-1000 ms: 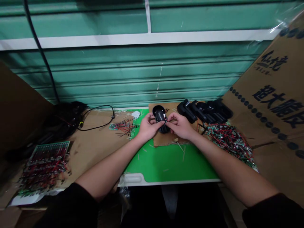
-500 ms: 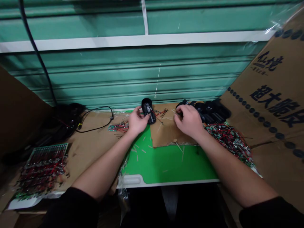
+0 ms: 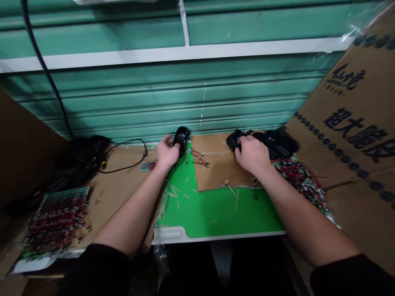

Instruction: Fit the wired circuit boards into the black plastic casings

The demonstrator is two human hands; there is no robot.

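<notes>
My left hand [image 3: 167,153] grips a black plastic housing [image 3: 182,139] at the far edge of the green mat [image 3: 216,216], holding it tilted. My right hand [image 3: 251,154] curls over the nearest of several black plastic housings [image 3: 279,142] lined up at the far right of the brown cardboard sheet [image 3: 224,172]. That hand hides part of the row. A small circuit board with red and black wires [image 3: 197,158] lies on the cardboard between my hands, touching neither.
A heap of wired boards [image 3: 299,183] lies to the right, and a tray of wired boards [image 3: 57,220] sits at front left. A few boards [image 3: 148,166] and a black cable [image 3: 123,158] lie at left. Small sticks are scattered on the mat.
My left hand has moved left with its housing. My right hand has moved onto the black housings. The wired board now lies on the cardboard.
</notes>
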